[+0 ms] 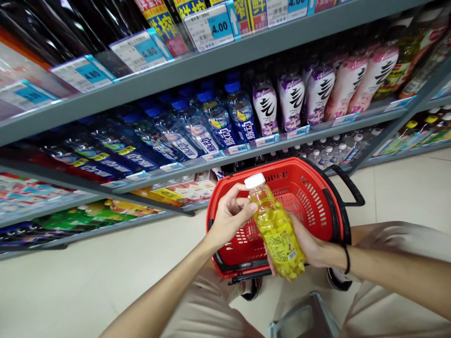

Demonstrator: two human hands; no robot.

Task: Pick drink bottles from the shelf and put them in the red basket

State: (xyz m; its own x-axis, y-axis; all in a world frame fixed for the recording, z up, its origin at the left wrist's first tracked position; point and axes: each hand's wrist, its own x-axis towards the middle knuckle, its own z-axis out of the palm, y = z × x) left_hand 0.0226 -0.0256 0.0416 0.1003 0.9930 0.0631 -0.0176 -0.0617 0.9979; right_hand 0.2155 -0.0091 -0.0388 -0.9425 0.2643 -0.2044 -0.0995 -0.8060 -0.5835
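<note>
A yellow drink bottle (276,227) with a white cap and a yellow label is held over a red shopping basket (312,173). My right hand (310,246) cups the lower body of the bottle from underneath, fingers wrapped round it. My left hand (230,213) pinches the bottle's neck just below the cap. The basket stands on the floor in front of my knees and looks empty inside; its black handle lies folded to the right.
Grey store shelves (211,61) run across the view, stocked with blue-labelled bottles (211,124), purple and pink bottles (317,91) and price tags (211,26). Lower shelves hold cartons and green packs. Pale tiled floor (105,267) lies left of the basket.
</note>
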